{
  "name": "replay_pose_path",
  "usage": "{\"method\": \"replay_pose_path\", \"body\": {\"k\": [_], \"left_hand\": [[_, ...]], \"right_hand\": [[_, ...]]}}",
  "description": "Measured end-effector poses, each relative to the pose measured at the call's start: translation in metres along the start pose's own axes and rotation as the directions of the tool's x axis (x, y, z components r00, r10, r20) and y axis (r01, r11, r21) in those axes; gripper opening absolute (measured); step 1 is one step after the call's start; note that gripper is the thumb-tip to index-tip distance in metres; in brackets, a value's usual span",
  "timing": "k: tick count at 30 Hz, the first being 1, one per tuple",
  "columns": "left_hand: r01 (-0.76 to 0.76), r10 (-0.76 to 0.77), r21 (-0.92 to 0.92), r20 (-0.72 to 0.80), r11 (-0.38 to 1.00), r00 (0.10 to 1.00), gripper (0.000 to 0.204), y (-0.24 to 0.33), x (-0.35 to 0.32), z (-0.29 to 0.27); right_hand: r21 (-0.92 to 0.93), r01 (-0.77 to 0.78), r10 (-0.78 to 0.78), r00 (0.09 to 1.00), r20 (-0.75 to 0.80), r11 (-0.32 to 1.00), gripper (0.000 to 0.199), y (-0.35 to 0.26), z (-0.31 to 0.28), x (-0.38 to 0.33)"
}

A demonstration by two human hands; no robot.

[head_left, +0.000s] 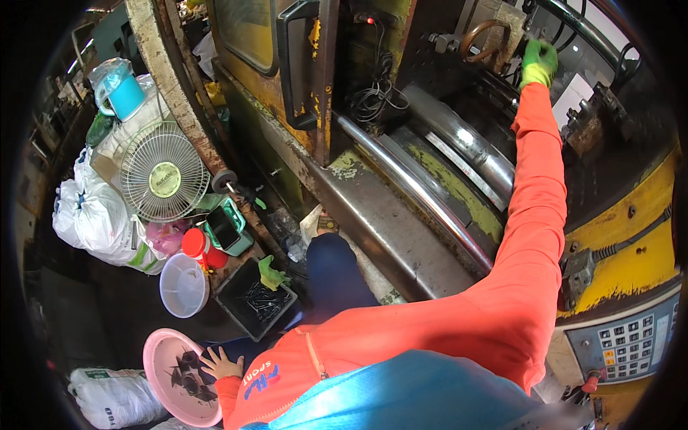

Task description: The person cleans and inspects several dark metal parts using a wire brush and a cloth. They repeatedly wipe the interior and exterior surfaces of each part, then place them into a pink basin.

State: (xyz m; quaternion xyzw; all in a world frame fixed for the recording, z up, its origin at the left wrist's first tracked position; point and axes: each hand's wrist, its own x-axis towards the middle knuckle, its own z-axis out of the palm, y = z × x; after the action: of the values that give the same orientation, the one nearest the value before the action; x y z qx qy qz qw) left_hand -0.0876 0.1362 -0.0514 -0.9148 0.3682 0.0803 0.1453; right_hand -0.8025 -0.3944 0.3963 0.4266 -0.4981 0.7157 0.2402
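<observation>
My left hand is bare, with its fingers spread. It lies by the right rim of a pink basin, over my dark trouser leg, and holds nothing. Inside the basin sit several dark, angular pieces. My right hand, in a yellow-green glove, is stretched far forward into the machine. It is beside a pale, worn block with a brown hose. The glove's fingers are too small and partly hidden to show whether they grip anything. Below that arm runs a thick, shiny metal cylinder.
A machine door with a black handle stands ahead. At left are a fan, white bags, a clear bucket and a black bin of small dark parts. A button panel is at lower right.
</observation>
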Motion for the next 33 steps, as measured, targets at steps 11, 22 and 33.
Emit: {"method": "replay_pose_path", "body": {"k": [11, 22, 33], "left_hand": [[-0.326, 0.405, -0.242, 0.489, 0.914, 0.773, 0.075, 0.028, 0.023, 0.028], [-0.281, 0.372, -0.785, -0.069, 0.552, 0.926, 0.04, 0.028, 0.03, -0.038], [-0.181, 0.6, -0.733, -0.652, -0.656, 0.464, 0.045, 0.192, -0.03, -0.335]], "right_hand": [[-0.508, 0.0, 0.13, 0.967, 0.22, 0.861, 0.054, 0.124, 0.046, 0.015], [-0.282, -0.121, 0.104, 0.992, -0.075, 0.952, 0.05, 0.091, 0.019, 0.029], [0.407, 0.905, -0.977, 0.037, 0.212, 0.122, 0.033, -0.269, -0.078, -0.164]]}}
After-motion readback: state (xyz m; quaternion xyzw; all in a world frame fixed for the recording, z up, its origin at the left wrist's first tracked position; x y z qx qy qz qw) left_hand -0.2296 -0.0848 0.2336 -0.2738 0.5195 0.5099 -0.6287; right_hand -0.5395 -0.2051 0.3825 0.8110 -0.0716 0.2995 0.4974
